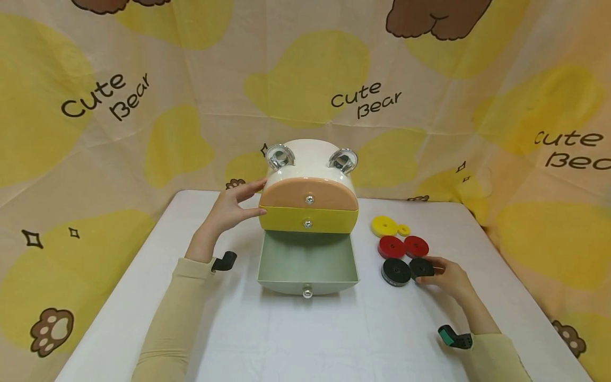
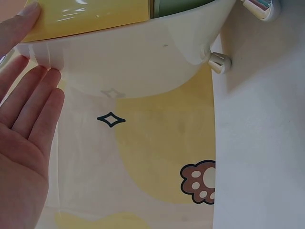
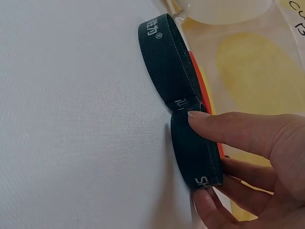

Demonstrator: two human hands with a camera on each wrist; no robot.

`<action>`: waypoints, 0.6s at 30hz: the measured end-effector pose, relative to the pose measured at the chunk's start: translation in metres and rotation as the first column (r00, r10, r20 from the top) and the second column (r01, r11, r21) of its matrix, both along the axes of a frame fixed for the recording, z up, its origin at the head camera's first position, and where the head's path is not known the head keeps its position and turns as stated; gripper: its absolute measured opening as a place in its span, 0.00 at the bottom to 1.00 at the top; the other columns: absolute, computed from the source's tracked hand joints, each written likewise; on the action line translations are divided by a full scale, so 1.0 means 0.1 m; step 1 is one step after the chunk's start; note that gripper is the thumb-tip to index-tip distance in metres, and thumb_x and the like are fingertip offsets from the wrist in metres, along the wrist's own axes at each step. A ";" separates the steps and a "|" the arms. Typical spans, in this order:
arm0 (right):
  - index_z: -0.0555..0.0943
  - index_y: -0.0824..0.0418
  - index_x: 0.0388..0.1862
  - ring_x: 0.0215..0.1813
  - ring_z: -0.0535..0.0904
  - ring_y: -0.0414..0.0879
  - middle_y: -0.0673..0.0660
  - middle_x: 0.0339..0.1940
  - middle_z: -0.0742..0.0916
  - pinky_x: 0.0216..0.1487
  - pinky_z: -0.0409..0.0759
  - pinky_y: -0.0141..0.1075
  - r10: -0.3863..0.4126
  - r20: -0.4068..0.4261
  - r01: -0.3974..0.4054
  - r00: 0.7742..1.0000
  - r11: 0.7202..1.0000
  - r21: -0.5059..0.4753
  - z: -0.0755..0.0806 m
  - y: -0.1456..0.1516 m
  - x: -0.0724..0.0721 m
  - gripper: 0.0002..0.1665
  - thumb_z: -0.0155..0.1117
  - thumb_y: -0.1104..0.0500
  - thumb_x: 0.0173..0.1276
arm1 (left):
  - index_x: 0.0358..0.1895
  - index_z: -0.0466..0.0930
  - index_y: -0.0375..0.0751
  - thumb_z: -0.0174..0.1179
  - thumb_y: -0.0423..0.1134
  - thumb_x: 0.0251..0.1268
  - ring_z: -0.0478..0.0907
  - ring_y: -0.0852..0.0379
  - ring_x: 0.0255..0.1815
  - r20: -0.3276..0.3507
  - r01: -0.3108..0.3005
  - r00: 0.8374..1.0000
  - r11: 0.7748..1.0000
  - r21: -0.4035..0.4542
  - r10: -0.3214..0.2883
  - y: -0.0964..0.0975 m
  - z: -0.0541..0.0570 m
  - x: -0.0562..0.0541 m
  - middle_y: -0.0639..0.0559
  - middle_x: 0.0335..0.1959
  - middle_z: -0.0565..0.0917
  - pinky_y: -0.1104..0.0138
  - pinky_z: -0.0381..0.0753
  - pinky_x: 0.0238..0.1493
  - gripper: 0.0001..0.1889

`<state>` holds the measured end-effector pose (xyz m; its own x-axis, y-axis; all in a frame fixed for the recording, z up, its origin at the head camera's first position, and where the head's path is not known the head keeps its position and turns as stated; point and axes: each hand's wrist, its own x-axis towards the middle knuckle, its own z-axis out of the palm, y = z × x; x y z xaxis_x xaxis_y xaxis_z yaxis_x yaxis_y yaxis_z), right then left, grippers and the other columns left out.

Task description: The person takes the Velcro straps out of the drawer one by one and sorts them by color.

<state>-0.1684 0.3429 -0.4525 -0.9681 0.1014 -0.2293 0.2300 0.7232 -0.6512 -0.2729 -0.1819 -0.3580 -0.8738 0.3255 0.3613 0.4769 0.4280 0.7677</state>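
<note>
A small frog-shaped drawer cabinet [image 1: 305,159] has a white body, an orange top drawer [image 1: 286,193], a yellow middle drawer [image 1: 329,220] and a pale green bottom drawer [image 1: 307,257] pulled out with a bare inside. My left hand [image 1: 229,209] rests on the cabinet's left side with extended fingers, its thumb at the yellow drawer's edge. On the right, my right hand [image 1: 451,278] pinches a black tape roll [image 3: 193,148] between thumb and fingers. A second black tape roll [image 3: 167,62] with white lettering lies against it.
Behind the black rolls lie two red rolls, a left one [image 1: 391,247] and a right one [image 1: 416,246]. Farther back are a larger yellow roll [image 1: 384,226] and a tiny yellow roll [image 1: 403,230]. A patterned cloth [image 1: 305,79] hangs behind the white table [image 1: 305,345].
</note>
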 end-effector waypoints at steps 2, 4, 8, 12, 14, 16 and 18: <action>0.65 0.65 0.69 0.63 0.66 0.69 0.73 0.65 0.70 0.59 0.71 0.61 0.004 0.002 -0.004 1.000 1.000 -0.003 0.00 0.00 0.00 0.47 0.74 0.50 0.54 | 0.65 0.72 0.59 0.73 0.42 0.48 0.72 0.54 0.64 0.000 0.001 1.000 1.000 0.001 -0.001 0.00 0.00 0.00 0.57 0.63 0.76 0.61 0.70 0.67 0.36; 0.65 0.65 0.69 0.63 0.66 0.69 0.73 0.66 0.70 0.59 0.71 0.61 0.006 0.003 -0.006 1.000 1.000 -0.004 0.00 0.00 0.00 0.47 0.74 0.51 0.54 | 0.65 0.71 0.59 0.74 0.42 0.48 0.72 0.54 0.65 -0.001 0.003 1.000 1.000 0.002 -0.003 0.00 0.00 0.00 0.56 0.63 0.76 0.61 0.70 0.67 0.36; 0.65 0.65 0.69 0.63 0.66 0.69 0.73 0.66 0.69 0.60 0.71 0.61 0.011 0.002 -0.011 1.000 1.000 -0.015 0.02 0.01 0.00 0.46 0.73 0.51 0.55 | 0.66 0.71 0.57 0.73 0.41 0.49 0.71 0.52 0.65 -0.004 0.012 1.000 1.000 -0.003 -0.012 0.00 0.00 0.00 0.54 0.64 0.75 0.61 0.70 0.67 0.37; 0.65 0.66 0.69 0.64 0.66 0.69 0.73 0.66 0.70 0.60 0.71 0.61 0.017 -0.003 -0.017 1.000 0.999 -0.029 0.04 0.02 0.01 0.46 0.72 0.49 0.57 | 0.66 0.71 0.58 0.73 0.42 0.48 0.72 0.53 0.65 0.002 0.006 1.000 1.000 -0.003 -0.006 0.01 0.01 0.00 0.55 0.63 0.76 0.62 0.70 0.67 0.37; 0.65 0.66 0.69 0.64 0.67 0.68 0.72 0.66 0.70 0.58 0.74 0.60 0.015 -0.010 -0.015 1.000 1.000 -0.016 0.06 0.03 0.02 0.46 0.71 0.46 0.57 | 0.65 0.71 0.59 0.74 0.42 0.48 0.72 0.54 0.65 0.005 0.001 1.000 1.000 0.000 -0.001 0.01 0.01 0.00 0.56 0.63 0.76 0.63 0.70 0.67 0.36; 0.66 0.65 0.68 0.64 0.67 0.67 0.71 0.65 0.71 0.55 0.76 0.59 0.007 -0.019 -0.007 1.000 1.000 0.002 0.09 0.02 0.02 0.46 0.70 0.44 0.57 | 0.65 0.71 0.59 0.74 0.42 0.48 0.72 0.54 0.64 0.003 0.002 1.000 1.000 0.001 -0.002 0.01 0.00 0.00 0.56 0.63 0.76 0.63 0.70 0.67 0.36; 0.66 0.64 0.68 0.64 0.68 0.66 0.70 0.65 0.72 0.52 0.78 0.57 0.001 -0.032 -0.001 0.999 1.000 0.020 0.13 0.02 0.03 0.45 0.68 0.42 0.58 | 0.65 0.71 0.58 0.74 0.42 0.48 0.72 0.53 0.65 -0.002 0.006 1.000 1.000 -0.002 -0.006 0.00 0.00 -0.01 0.55 0.63 0.76 0.62 0.70 0.67 0.37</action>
